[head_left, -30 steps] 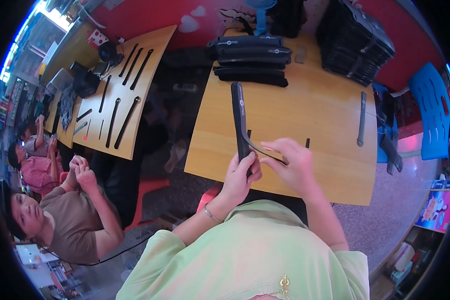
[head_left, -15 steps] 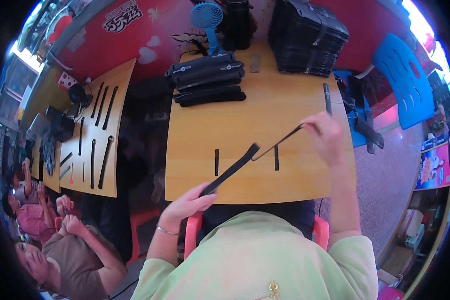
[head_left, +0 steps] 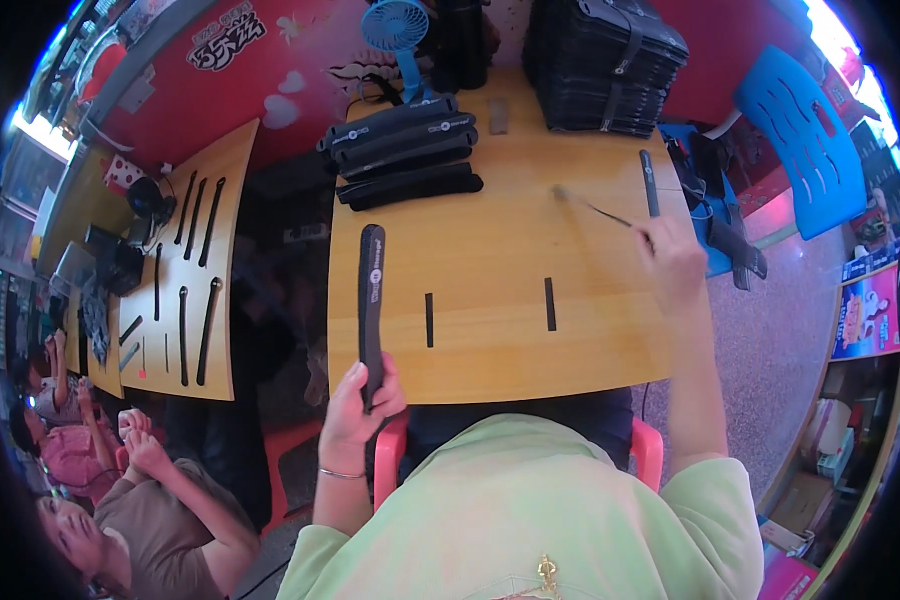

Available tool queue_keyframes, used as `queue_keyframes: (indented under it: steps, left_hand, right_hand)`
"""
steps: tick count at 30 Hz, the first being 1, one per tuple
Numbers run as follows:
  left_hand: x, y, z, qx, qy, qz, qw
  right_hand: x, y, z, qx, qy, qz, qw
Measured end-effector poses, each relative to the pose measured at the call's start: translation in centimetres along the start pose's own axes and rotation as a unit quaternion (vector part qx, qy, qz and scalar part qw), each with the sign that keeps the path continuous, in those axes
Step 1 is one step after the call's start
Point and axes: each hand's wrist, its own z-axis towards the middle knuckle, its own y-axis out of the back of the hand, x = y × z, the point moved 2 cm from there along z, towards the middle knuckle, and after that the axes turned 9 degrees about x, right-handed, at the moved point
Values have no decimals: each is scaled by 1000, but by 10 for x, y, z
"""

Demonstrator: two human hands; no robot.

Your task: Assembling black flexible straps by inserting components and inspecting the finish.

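Half a second on, the black strap (head_left: 370, 300) has swung from a rightward slant to point at the far edge of the tabletop (head_left: 490, 245), and the thin strip (head_left: 607, 213) has come well apart from it. My left hand (head_left: 363, 403) is closed around the strap's lower end, above the near-left corner. My right hand (head_left: 673, 262) pinches the thin strip by one end, near the right edge; its free end is blurred. Between my hands two short black strips (head_left: 550, 305) lie apart, toward the near edge. A grey strap (head_left: 650, 183) lies along the right edge. Folded dark bundles (head_left: 407, 148) are piled toward the far-left corner, a blue fan (head_left: 396, 27) behind them, and a tall black stack (head_left: 590, 75) stands by the far-right corner.
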Motion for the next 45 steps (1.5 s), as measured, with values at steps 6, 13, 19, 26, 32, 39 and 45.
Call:
queue_keyframes:
  steps: [6,13,19,26,32,39,45]
  left_hand:
    - [19,-9,13,-1,-3,11,1000]
    - [19,-13,23,-15,-34,-12,999]
    - [19,-9,19,-10,-42,-7,999]
    - [17,-17,19,-46,-48,20,998]
    - [20,-15,18,-46,-51,19,997]
    - [20,-23,24,-51,-49,44,997]
    - [23,-28,26,-57,-54,40,996]
  right_hand:
    - [-2,-11,-21,-57,-101,19,993]
    - [10,-30,-38,216,-64,75,971]
    - [-4,-44,-33,185,-76,64,978]
    - [-29,-44,-25,187,-109,63,974]
    - [-52,-27,-30,150,-192,58,968]
    - [-59,-20,-36,159,-257,62,951]
    - [-28,-22,-22,193,-107,114,969]
